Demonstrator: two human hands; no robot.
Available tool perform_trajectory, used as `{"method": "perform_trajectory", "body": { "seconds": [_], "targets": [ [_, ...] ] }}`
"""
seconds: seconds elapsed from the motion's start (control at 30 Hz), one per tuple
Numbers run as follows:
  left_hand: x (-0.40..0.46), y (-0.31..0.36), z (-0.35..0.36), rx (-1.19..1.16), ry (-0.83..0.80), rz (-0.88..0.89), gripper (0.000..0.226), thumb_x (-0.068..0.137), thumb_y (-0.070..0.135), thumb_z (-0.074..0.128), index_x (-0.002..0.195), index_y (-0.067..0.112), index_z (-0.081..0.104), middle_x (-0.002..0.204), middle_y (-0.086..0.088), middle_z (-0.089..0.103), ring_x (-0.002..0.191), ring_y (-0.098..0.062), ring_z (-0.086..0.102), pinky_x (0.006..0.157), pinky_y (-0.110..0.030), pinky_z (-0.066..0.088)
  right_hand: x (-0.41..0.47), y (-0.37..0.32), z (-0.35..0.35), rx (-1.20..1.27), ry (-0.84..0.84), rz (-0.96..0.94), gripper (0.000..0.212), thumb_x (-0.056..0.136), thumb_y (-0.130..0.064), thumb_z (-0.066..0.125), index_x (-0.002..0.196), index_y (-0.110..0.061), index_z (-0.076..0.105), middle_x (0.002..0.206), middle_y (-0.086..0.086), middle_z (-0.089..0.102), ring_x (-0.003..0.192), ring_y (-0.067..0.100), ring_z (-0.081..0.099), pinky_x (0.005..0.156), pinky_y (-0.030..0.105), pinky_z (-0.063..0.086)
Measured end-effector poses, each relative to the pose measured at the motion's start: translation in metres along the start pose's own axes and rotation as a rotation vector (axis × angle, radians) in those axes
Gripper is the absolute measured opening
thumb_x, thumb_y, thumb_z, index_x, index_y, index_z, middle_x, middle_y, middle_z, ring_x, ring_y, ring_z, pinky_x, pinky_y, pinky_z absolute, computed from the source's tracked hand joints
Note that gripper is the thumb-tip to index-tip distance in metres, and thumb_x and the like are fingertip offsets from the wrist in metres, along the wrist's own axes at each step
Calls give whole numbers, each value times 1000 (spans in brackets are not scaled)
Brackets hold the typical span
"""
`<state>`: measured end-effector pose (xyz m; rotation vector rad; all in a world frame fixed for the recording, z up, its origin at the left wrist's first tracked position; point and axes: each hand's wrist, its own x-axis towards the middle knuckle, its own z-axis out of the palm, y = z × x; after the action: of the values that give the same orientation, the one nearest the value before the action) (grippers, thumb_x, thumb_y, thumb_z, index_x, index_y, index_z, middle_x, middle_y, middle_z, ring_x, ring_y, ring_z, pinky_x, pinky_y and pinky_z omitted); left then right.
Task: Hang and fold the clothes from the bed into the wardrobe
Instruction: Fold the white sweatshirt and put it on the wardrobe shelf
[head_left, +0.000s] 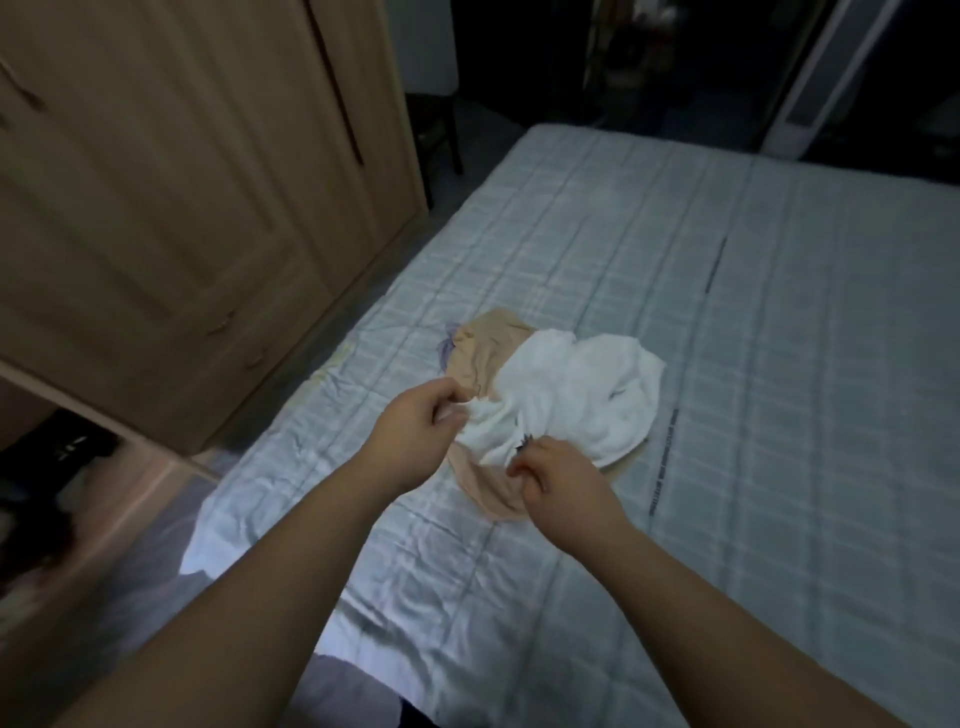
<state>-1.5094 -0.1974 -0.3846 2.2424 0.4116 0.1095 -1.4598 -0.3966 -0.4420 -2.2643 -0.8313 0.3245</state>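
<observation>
L hand (415, 422) fingers curled, pinching near edge of crumpled white terry-cloth garment (576, 389) | R hand (558, 478) clenched on same edge | garment mid pale checked quilted bed (779, 364), atop beige cloth (483, 348) | purple scrap (448, 347) mostly hidden, dim

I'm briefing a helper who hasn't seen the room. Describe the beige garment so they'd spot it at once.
Start at the bed with the pale checked cover, right of the wooden wardrobe. Near its middle lies a small heap of clothes. The beige garment is the tan layer under the white garment that both hands pinch.
</observation>
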Motion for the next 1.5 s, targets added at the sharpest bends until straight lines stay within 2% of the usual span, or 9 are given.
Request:
{"method": "perform_trajectory", "body": {
  "seconds": [0.17,0.27,0.5,0.67,0.97,1.1,1.27,1.4,1.5],
  "targets": [
    [-33,65,-87,71,117,100,26,83,-4,55,85,18,69,84,6,70,82,-9,63,74,-28,47,6,-56,-61,153,240,-33,23,82,-5,51,90,-22,65,92,-7,65,89,12,59,82,31,47],
    [-47,95,-132,25,209,100,30,81,-3,49,78,20,67,76,1,66,73,-17,60,67,-34,48,20,-93,-80,68,242,-144,26,85,-24,47,103,-37,62,104,-18,64,97,7,60,85,36,52],
    [-93,137,-222,180,322,148,25,74,-6,49,82,9,67,86,-17,68,77,-14,57,74,-25,47,36,-195,-91,305,157,-287,30,97,-16,48,120,-25,64,119,-12,64,108,8,59,96,37,50],
    [-136,142,-269,301,448,89,23,86,-1,56,91,14,72,84,8,69,76,3,60,69,-6,43,36,-257,-75,384,-102,-399,37,93,-27,56,129,-33,58,122,-16,64,110,1,59,98,34,51],
    [-197,124,-297,436,540,-109,16,91,20,65,103,21,75,100,5,73,90,-10,66,83,-25,53,-6,-363,-33,317,-230,-546,35,86,-58,58,84,-24,54,79,-6,60,73,12,58,63,33,47],
    [-209,111,-299,349,542,-144,17,91,23,67,105,21,75,101,7,73,91,-5,66,77,-16,53,-12,-378,-29,274,-249,-502,29,93,-49,55,74,-28,46,70,-8,52,67,12,52,54,27,36],
    [-215,103,-287,-88,414,-41,23,96,23,62,117,17,69,106,-3,71,95,-15,70,80,-24,58,-9,-363,-46,357,-317,-397,28,98,-42,50,105,-20,65,92,1,68,88,17,64,79,39,53],
    [-195,96,-268,-23,393,-30,33,100,12,47,129,23,58,120,0,64,105,-16,63,73,-21,51,-8,-332,-68,392,-234,-310,25,99,-36,49,103,-17,64,99,5,68,97,19,64,86,40,51],
    [-168,83,-248,144,272,-36,58,87,-5,45,137,23,50,133,-4,56,123,-19,54,96,-30,47,-13,-306,-94,435,-214,-264,19,99,-34,51,111,-27,64,103,-5,68,101,12,62,88,35,51]
  ]
}}
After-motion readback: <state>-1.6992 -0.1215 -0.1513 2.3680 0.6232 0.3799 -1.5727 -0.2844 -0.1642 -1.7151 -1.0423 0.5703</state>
